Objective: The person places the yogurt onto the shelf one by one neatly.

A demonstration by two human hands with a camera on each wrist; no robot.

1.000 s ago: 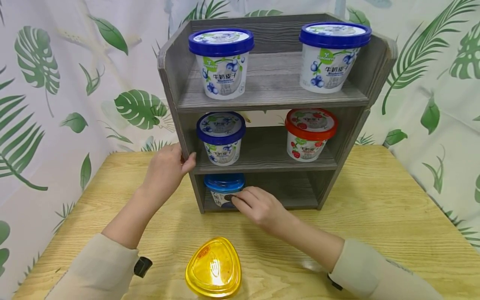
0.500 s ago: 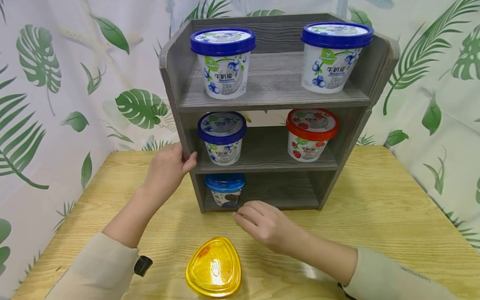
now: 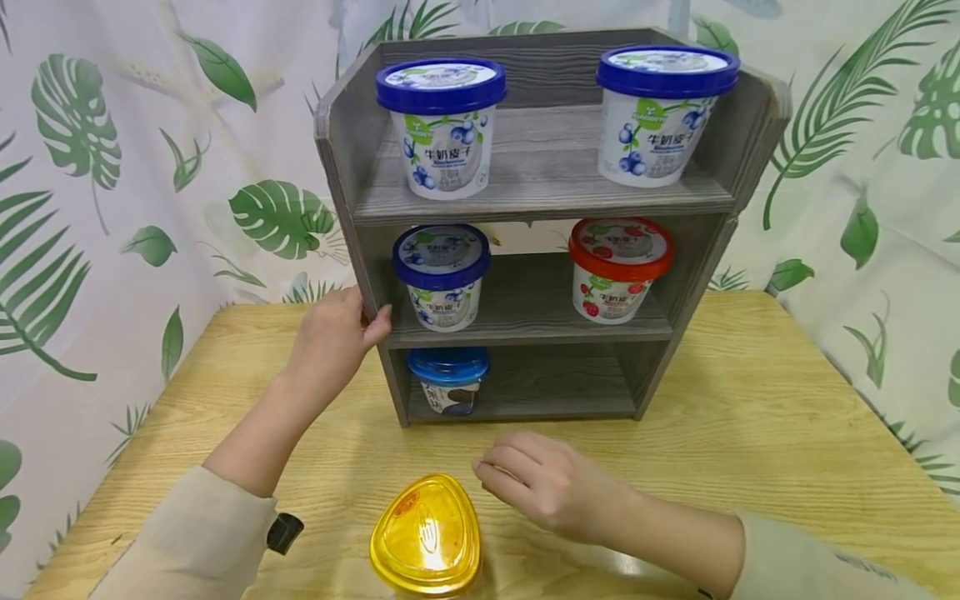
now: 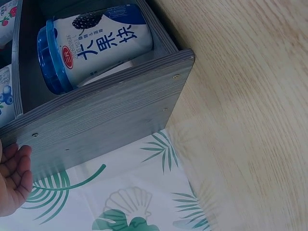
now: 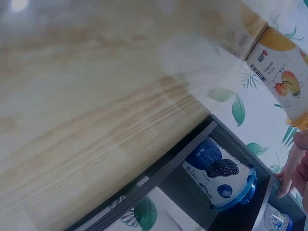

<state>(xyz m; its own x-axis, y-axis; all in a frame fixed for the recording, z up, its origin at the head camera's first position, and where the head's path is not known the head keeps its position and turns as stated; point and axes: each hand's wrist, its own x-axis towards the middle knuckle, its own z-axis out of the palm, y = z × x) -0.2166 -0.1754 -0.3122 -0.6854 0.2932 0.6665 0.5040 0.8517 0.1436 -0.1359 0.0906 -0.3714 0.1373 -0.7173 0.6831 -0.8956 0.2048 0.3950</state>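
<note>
My left hand (image 3: 330, 333) grips the left side panel of a small grey wooden shelf (image 3: 547, 158), thumb on the front edge in the head view. Low over the table, my right hand (image 3: 555, 487) holds nothing, its fingers loosely curled. Just left of it stands a cup with a yellow, rounded-triangle lid (image 3: 427, 533); the right wrist view shows fruit printed on this cup's side (image 5: 284, 79). On the bottom shelf, at the left, sits a blue-lidded cup (image 3: 450, 387) with a dark berry on its label, upright and apart from both hands.
Blue-lidded blueberry tubs stand at the top shelf's left (image 3: 446, 133) and right (image 3: 660, 117). The middle shelf bears a smaller blueberry tub (image 3: 444, 279) at left and a red-lidded tub (image 3: 618, 275) at right. A leaf-printed cloth (image 3: 187, 125) backs the wooden table (image 3: 750, 417).
My right hand has let go of the blue-lidded cup on the bottom shelf and drawn back towards me, beside the yellow-lidded cup. The left hand stays on the panel.
</note>
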